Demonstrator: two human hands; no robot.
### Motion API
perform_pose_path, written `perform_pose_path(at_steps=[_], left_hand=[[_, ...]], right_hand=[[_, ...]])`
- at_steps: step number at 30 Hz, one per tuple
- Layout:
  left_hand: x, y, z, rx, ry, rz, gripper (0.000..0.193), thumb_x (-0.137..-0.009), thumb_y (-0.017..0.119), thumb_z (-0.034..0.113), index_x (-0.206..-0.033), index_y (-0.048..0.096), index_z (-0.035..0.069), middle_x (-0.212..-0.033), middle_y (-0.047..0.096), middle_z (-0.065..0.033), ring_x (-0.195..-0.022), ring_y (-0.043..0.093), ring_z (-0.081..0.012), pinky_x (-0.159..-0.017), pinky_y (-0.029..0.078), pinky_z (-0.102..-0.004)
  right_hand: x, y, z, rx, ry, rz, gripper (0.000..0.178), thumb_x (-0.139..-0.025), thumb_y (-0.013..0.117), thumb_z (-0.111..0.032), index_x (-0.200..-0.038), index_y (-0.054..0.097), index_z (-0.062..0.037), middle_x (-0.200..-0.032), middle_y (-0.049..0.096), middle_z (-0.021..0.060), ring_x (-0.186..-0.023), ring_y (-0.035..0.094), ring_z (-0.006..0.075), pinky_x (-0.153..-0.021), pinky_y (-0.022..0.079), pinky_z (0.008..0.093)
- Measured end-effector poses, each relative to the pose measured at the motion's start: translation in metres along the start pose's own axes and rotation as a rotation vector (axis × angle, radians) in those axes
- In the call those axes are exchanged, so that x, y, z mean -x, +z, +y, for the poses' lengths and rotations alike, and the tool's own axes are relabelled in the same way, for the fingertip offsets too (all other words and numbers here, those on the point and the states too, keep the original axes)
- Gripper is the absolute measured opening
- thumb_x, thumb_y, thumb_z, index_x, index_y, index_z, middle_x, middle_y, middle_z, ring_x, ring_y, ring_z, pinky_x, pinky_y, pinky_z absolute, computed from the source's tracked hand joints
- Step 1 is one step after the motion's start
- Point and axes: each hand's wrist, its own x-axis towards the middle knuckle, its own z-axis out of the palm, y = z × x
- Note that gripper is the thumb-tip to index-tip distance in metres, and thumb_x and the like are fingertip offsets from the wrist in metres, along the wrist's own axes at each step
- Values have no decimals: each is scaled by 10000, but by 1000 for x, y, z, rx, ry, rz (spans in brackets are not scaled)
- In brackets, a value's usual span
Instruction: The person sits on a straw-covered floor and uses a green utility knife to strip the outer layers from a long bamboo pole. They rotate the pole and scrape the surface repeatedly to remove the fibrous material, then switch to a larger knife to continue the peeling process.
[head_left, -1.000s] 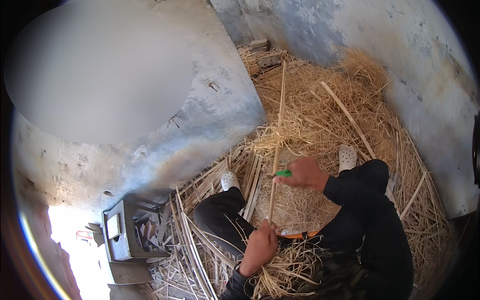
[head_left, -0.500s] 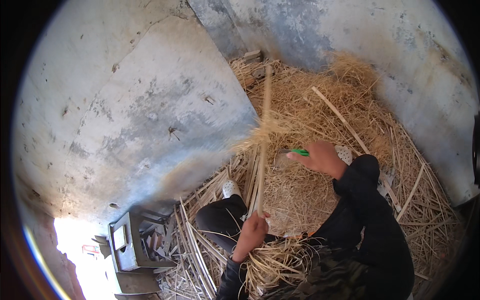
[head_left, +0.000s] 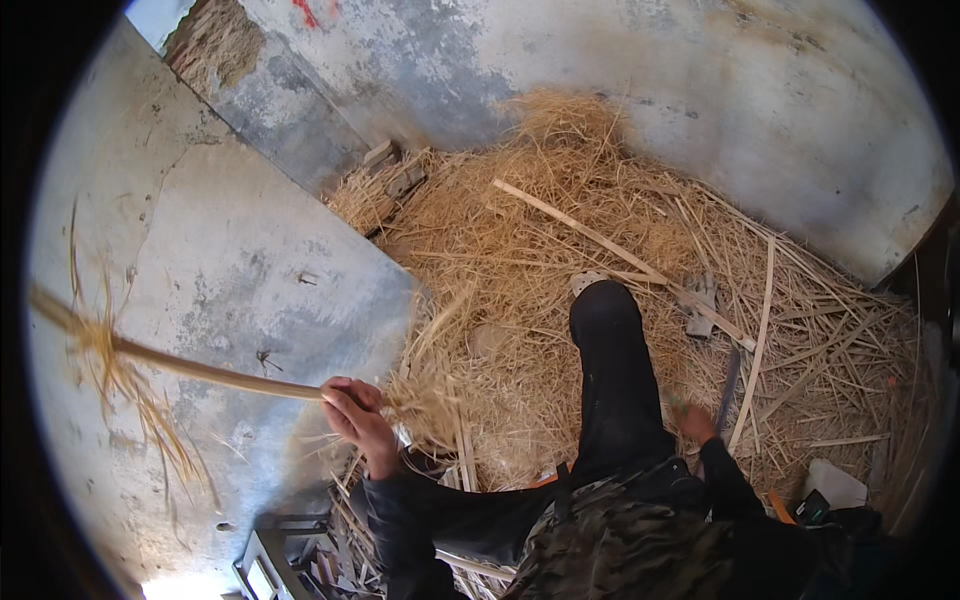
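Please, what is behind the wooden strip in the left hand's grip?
Behind the wooden strip, held in the left hand's grip, is a stained, pale wall. Frayed fibres on the strip also hang before this wall. What the strip and fibres directly cover cannot be seen.

Blotchy grey-white walls (head_left: 780, 150) around a straw-littered floor (head_left: 487, 342), bright light (head_left: 185, 588) at lower left.

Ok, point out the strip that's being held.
The strip in the left hand, shavings hanging from it; the other strips lie loose below.
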Motion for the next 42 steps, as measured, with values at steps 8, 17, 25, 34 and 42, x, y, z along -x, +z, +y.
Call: perform_pose_path(at_steps=[8, 17, 25, 34, 42], left_hand=[[-38, 7, -56, -43, 69, 82, 321, -1009, 385, 392, -917, 413, 86, -625, 367, 0, -515, 356, -85, -457, 306, -224], [-56, 41, -112, -132, 24, 220, 337, -1018, 354, 356, -1017, 435, 28, -707, 504, -56, -580, 521, -145, -517, 475, -269], [-59, 35, -172, -115, -154, 43, 275, -1013, 398, 243, -1117, 438, -8, -976, 630, -173, -937, 632, -227, -868, 524, -354], [-65, 23, -236, -166, -172, 1, 278, -1001, 447, 224, -1128, 496, -18, -1058, 632, -170, -1002, 605, -197, -897, 477, -331], [-77, 35, -238, -270, -257, -44, 287, -987, 486, 227, -1085, 545, -36, -1002, 651, -119, -930, 605, -149, -829, 480, -293]], right_hand=[[18, 48, 28, 159, 19, -266, 385, -871, 528, -333, -955, 673, 13, -943, 646, 255, -890, 631, 412, -769, 497, 484], [34, 64, 74, -1, 582, 120, 591, -824, 632, -346, -1250, 457, 25, -1180, 561, 260, -1072, 553, 419, -913, 445, 468], [36, 75, 116, -40, 767, 218, 899, -748, 735, -375, -1406, 284, 39, -1383, 396, 248, -1291, 389, 365, -1059, 332, 419], [24, 85, 86, 103, 932, 148, 775, -781, 696, -403, -1337, 356, 16, -1271, 441, 219, -1167, 446, 334, -979, 371, 413], [29, 81, 101, 172, 977, 58, 607, -823, 646, -390, -1257, 444, -18, -1132, 513, 175, -1027, 507, 299, -886, 418, 415]])
